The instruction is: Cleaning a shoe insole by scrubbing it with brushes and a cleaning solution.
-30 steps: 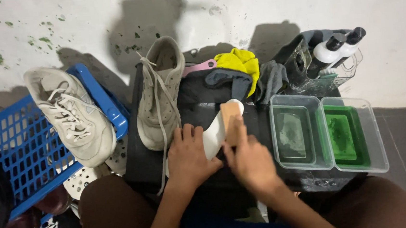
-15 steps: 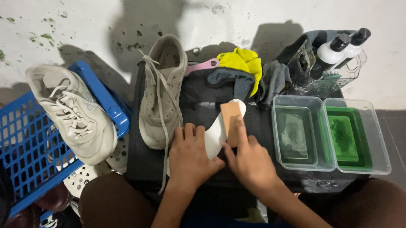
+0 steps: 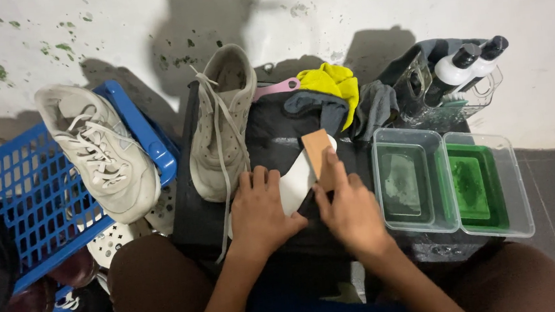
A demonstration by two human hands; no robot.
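insole (image 3: 296,182) lies flat on the dark worktop (image 3: 270,143) in front of you, white, its far end pointing up and to the right, and in the head view that is where both of your hands meet. your left hand (image 3: 260,211) is spread open, palm down, fingers pressing the near part of the insole; it pins rather than grips. your right hand (image 3: 349,206) is curled round a tan block (image 3: 317,151), fingers closed on it, the block's face sitting on the insole's far end.

to do this step well, i judge you should keep the left palm flat and heavy so the insole cannot slide, and run the block along its length rather than across, easing near the thin edge so it does not fold. keep the block's face flat; a tilted corner could gouge.

mind what stands close: a grey shoe (image 3: 222,124) with loose laces just left of your left hand, two clear tubs (image 3: 453,185) of green liquid just right of your right wrist, and cloths (image 3: 335,95) behind. another shoe (image 3: 102,150) rests on the blue basket (image 3: 24,209), well apart.
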